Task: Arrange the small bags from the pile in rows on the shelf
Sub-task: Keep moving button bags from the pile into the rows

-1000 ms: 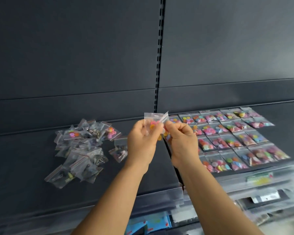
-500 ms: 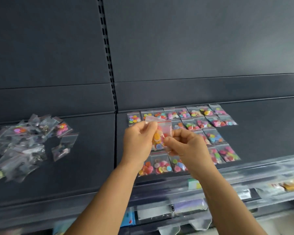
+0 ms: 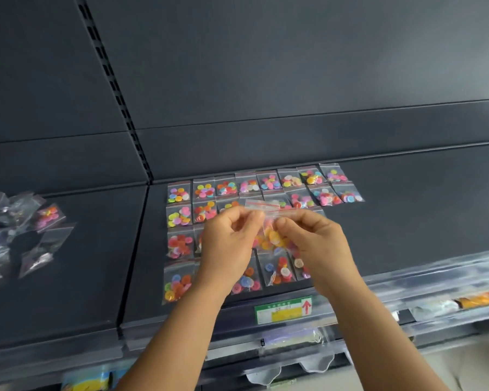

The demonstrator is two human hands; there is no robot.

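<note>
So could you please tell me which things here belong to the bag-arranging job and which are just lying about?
Belong to the job:
- bag pinched by the left hand and right hand
- pile of bags
- rows of bags
- shelf

Just lying about:
- green and yellow price label
- orange packet on a lower shelf

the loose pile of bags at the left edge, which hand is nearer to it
Left. The left hand is on the pile's side but well apart from it; the right hand lies farther right. Both pinch one small bag.

Head view: looking forward and slightly down, close over the dark shelf (image 3: 407,221), both hands near centre.
</note>
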